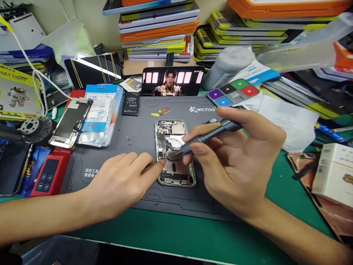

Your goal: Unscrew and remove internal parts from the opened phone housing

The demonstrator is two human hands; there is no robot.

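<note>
An opened smartphone (176, 173) lies on the dark grey work mat (132, 132), its inner boards showing. A crumpled silver-grey piece (173, 144) sits in the middle of its body. My right hand (234, 158) grips a dark grey pen-shaped tool (205, 138), thumb and fingers closed round it. The tool slants down to the left, its front end at the crumpled piece; the exact tip is hard to make out. At the phone's left edge, my left hand (124, 180) presses its index fingertip, the other fingers curled and the thumb hidden.
Behind the phone are a black battery (131, 103), small yellow and copper-coloured scraps (162, 112) and a propped phone playing video (172, 81). A detached screen (71, 123) and red device (51, 173) stand left. A coloured-square pad (233, 92) and white box (335, 175) are right.
</note>
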